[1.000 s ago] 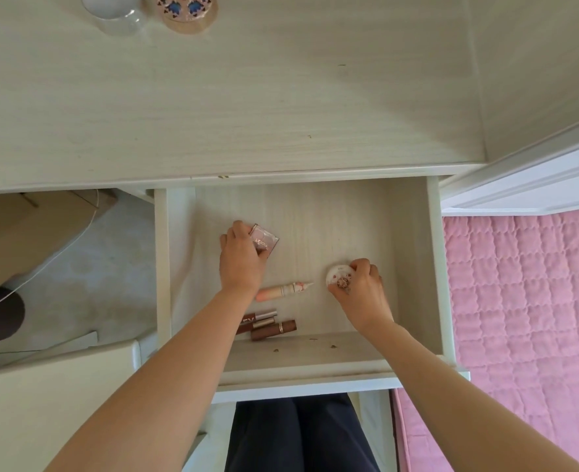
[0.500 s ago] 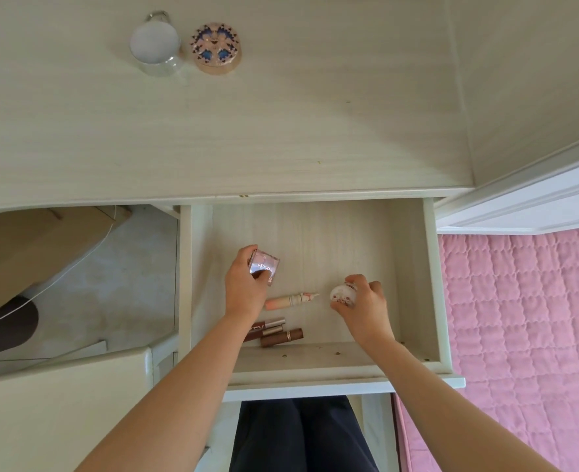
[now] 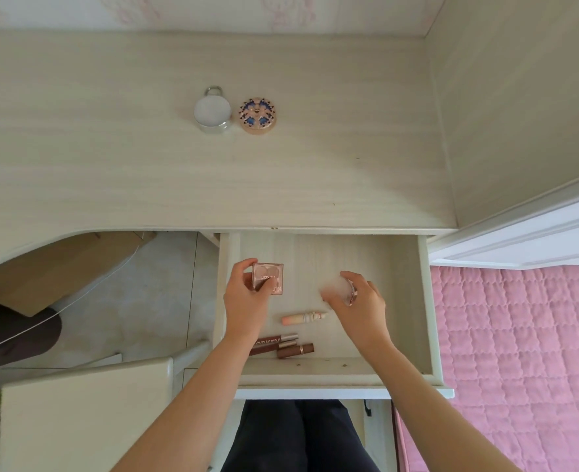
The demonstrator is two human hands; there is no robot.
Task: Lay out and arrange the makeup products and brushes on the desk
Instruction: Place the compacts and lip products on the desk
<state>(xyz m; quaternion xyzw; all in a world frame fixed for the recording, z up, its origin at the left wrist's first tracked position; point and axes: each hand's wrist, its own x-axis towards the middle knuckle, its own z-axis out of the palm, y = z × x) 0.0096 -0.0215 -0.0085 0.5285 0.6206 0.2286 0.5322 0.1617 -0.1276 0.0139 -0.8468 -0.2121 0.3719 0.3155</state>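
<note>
Pale wood desk [image 3: 111,172] beside pink quilt [image 3: 519,335]

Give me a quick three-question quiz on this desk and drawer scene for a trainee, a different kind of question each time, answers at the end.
1. True or false: the left hand holds a square palette.
2. How many items stand on the desk?
3. Where does the peach tube lie? A on the desk; B in the drawer; C in the right hand.
Key: 1 true. 2 two: the jar and the patterned compact. 3 B; the right hand holds a round compact.
</note>
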